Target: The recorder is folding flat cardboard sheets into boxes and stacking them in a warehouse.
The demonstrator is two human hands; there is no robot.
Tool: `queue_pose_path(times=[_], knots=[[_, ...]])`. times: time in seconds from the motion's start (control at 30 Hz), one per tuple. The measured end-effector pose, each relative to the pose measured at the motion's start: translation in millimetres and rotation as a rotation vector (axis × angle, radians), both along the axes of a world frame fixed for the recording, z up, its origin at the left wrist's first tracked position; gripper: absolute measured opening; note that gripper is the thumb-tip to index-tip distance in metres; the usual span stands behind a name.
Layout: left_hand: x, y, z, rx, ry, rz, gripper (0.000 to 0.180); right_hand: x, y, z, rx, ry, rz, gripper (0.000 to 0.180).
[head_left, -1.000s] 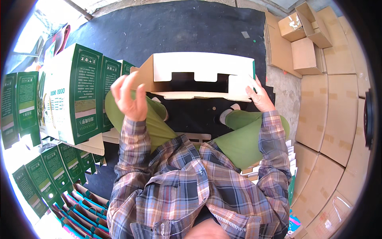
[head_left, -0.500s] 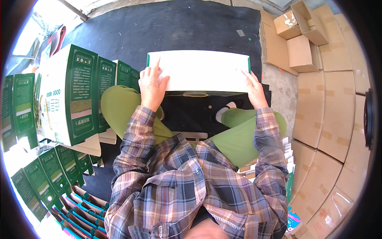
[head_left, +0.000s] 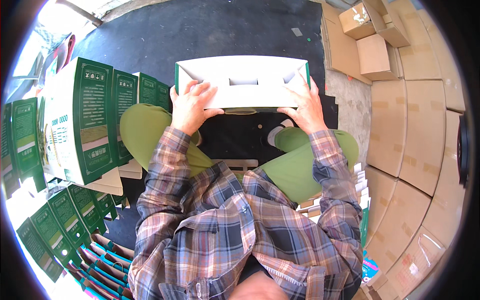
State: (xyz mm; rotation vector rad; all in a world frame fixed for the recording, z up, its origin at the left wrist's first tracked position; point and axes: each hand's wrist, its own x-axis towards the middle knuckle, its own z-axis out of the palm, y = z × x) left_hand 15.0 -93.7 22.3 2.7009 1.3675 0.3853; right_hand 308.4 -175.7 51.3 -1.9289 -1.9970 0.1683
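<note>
In front of me is a white cardboard carton (head_left: 245, 93) with green end walls. Its upper face is sunk inward, showing a notch in the middle and dark gaps toward both ends. My left hand (head_left: 193, 106) grips the near left corner, fingers bent over the white flap and thumb along the near edge. At the near right corner my right hand (head_left: 304, 106) holds the same carton, its thumb on the near edge and its fingers round the end. The carton's underside and printed front are mostly hidden.
Green-and-white printed cartons (head_left: 95, 120) stand in a row at my left. Below them are more green cartons (head_left: 62, 212) and brown dividers (head_left: 110, 265). Brown boxes (head_left: 387, 115) are stacked along the right, with open ones (head_left: 375, 55) at the far right. A black mat (head_left: 210, 30) covers the floor.
The carton's flat white top has been pushed inward, exposing the notch and gaps. Both hands have closed more round its near corners, thumbs now at the near edge.
</note>
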Motion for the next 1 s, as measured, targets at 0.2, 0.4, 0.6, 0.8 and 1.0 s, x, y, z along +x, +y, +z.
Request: queue_pose_path(times=[0.2,0.4,0.6,0.8,1.0], knots=[[0.1,2.7,3.7,-0.055,0.064,-0.024,0.058,1.0,-1.4,-4.2,0.016,-0.047,0.022,0.053],[-2.2,0.4,5.2,0.001,-0.155,0.011,0.057,1.8,0.6,-4.0,0.037,0.209,-0.005,0.057],[-18.7,45.3,1.0,-0.522,-1.257,0.676,0.038,59.6,23.3,-31.7,-0.009,0.916,-0.48,0.05],[-44.7,93.3,-98.9,-1.216,-1.522,0.552,0.052,75.3,34.9,-75.7,-0.613,1.098,-0.673,0.055],[-17.8,73.4,-42.2,-1.352,-1.657,0.364,0.048,85.3,19.0,-57.4,-0.363,1.24,-0.537,0.048]])
